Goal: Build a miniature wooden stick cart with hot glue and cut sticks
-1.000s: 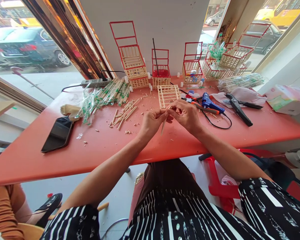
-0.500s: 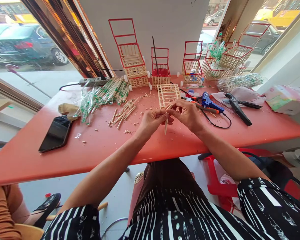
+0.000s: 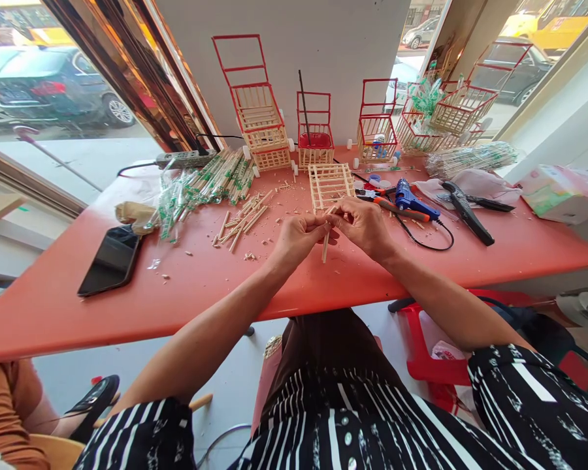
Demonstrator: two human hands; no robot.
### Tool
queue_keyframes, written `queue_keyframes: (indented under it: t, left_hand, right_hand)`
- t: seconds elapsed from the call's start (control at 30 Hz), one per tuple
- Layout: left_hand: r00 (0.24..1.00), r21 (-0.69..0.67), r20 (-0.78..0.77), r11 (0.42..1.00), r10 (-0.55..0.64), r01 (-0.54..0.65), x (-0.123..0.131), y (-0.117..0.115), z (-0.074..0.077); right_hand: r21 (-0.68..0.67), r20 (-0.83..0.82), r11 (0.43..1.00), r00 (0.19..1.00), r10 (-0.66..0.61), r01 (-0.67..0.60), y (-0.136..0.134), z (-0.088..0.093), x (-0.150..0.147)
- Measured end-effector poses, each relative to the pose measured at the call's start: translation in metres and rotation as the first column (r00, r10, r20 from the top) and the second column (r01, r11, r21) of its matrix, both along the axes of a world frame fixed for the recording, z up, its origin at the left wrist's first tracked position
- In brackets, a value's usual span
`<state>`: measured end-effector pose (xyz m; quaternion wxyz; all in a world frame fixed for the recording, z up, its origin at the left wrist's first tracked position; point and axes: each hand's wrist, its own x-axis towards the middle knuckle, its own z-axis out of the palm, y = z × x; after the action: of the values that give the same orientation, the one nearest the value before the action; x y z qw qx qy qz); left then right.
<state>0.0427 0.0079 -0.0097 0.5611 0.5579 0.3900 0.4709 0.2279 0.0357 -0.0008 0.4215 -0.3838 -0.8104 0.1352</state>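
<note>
Just above the middle of the frame the person's two hands meet over the red table (image 3: 200,294). The left hand (image 3: 298,236) is curled closed, and its thumb and fingertips pinch the upper part of a thin wooden stick (image 3: 325,249). The right hand (image 3: 367,225) comes in from the right with its fingers bent and grips the same stick at its top end. The stick hangs nearly upright between the two hands. Its lower end points down toward the tabletop, below the left thumb.

Just beyond the fingers, toward the top of the frame, a flat stick lattice (image 3: 329,186) lies on the table. A scatter of loose sticks (image 3: 242,222) lies to the left of the hands, and a blue glue gun (image 3: 414,201) lies near the right hand on its right. A black phone (image 3: 110,260) rests well apart at the left of the frame.
</note>
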Motion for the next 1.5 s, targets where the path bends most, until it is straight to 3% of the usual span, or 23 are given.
queue_keyframes:
  t: [0.23, 0.63, 1.03, 1.5]
  left_hand:
    - [1.0, -0.002, -0.022, 1.0, 0.019, -0.019, 0.0002, 0.0021, 0.0]
    - [0.999, 0.03, -0.038, 0.999, 0.025, -0.024, 0.0019, 0.0035, -0.0049]
    - [0.993, -0.009, 0.079, 0.996, -0.089, 0.09, -0.0024, 0.0005, 0.0034]
    - [0.997, -0.034, 0.021, 0.997, -0.074, 0.075, -0.0025, 0.0008, 0.0]
  right_hand:
    - [-0.07, -0.075, 0.993, 0.993, 0.089, -0.094, -0.0002, 0.0042, -0.0023]
    - [-0.079, -0.03, 0.996, 0.999, 0.025, -0.027, -0.0002, 0.0028, -0.0038]
    - [-0.163, -0.232, 0.978, 0.969, 0.086, -0.126, 0.0031, 0.0051, 0.001]
    - [-0.026, -0.045, 0.999, 0.998, 0.033, -0.034, 0.0023, -0.0009, -0.001]
